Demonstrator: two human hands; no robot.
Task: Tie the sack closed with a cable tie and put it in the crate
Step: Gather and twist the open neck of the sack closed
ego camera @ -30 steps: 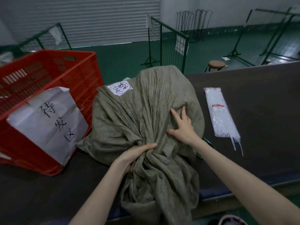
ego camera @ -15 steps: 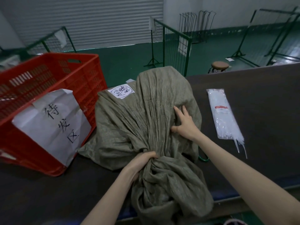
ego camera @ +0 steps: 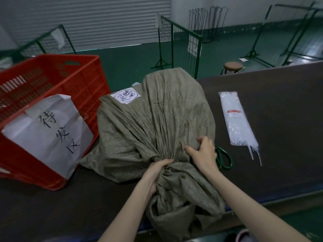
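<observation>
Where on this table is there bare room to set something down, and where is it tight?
Bare table lies right of the cable tie pack, and in the near-left patch bordered by the red crate, the sack and the left forearm. It is crowded between sack and pack: the scissors lie there beside the right hand.

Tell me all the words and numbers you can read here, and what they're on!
"待发区": handwritten on the white paper sheet on the red crate.
"702", probably: on the white sticker on the sack; the scrawled characters beside it are unreadable.
Red label on the cable tie packet: too small to read.
</observation>
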